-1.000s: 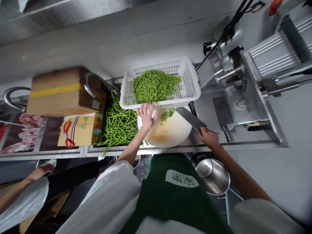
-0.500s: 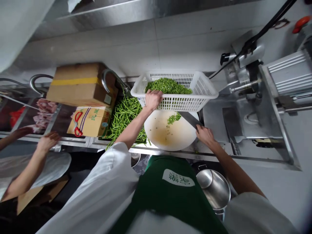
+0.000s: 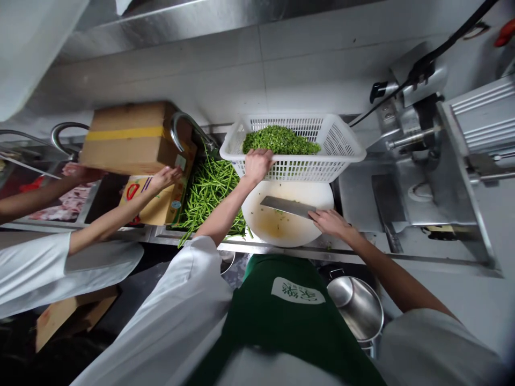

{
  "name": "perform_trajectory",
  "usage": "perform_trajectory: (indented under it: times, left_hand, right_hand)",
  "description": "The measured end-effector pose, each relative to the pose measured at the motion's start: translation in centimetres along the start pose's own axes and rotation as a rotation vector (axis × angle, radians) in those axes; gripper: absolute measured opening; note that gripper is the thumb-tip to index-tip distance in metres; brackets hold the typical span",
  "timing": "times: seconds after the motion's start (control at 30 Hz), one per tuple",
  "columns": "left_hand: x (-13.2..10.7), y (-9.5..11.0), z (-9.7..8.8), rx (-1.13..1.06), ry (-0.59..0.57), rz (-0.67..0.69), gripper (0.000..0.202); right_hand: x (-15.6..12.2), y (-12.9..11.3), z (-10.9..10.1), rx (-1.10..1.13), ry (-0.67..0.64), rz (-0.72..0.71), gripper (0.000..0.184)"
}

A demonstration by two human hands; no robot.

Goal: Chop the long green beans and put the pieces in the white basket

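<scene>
My left hand (image 3: 257, 164) grips the near rim of a white plastic basket (image 3: 341, 151) heaped with chopped green beans (image 3: 279, 140). The basket sits at the far edge of a round white cutting board (image 3: 277, 228). My right hand (image 3: 328, 221) holds the handle of a cleaver (image 3: 286, 206), whose blade lies nearly flat over the board, pointing left. A few green bits remain on the board.
Whole long green beans (image 3: 207, 187) fill a sink left of the board. Cardboard boxes (image 3: 129, 136) stand further left, where a co-worker's hand (image 3: 164, 177) reaches. A steel machine (image 3: 434, 139) stands on the right, and a steel pot (image 3: 356, 305) sits below the counter.
The small pile of chopped beans has gone from the board. The cleaver has swung round to lie across the board. The co-worker's arm has reached out to the boxes.
</scene>
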State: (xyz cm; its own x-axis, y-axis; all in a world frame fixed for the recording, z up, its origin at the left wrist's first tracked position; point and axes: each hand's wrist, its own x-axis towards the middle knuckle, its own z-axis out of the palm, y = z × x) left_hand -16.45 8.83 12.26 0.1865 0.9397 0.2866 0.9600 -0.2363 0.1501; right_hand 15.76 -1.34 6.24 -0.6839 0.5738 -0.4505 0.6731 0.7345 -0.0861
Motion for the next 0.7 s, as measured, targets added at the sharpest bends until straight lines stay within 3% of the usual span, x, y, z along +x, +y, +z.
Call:
perform_trajectory:
  times: [0.17, 0.27, 0.37, 0.5, 0.6, 0.7]
  left_hand:
    - [-4.3, 0.7, 1.3, 0.004, -0.061, -0.047, 0.031]
    - [-6.5, 1.0, 2.0, -0.04, -0.075, -0.05, 0.036]
    - [-8.0, 0.4, 2.4, -0.13, 0.006, -0.024, 0.039]
    - [-12.2, -1.3, 3.8, -0.259, 0.187, -0.084, 0.031]
    - [-16.5, -1.8, 6.4, -0.324, 0.137, -0.205, 0.032]
    - [-18.7, -0.9, 9.8, -0.362, 0.046, -0.358, 0.044]
  right_hand:
    - [-5.5, -1.8, 2.7, 0.214, 0.151, 0.126, 0.041]
    - [-9.3, -2.4, 5.4, 0.55, 0.292, 0.284, 0.036]
    - [-11.4, -3.1, 8.1, 0.969, 0.32, 0.479, 0.037]
    - [-11.3, -4.3, 11.0, 1.371, 0.374, 0.687, 0.045]
    - [-10.1, -5.2, 12.3, 1.504, 0.404, 0.74, 0.047]
    - [-8.3, -5.9, 12.8, 1.497, 0.408, 0.735, 0.045]
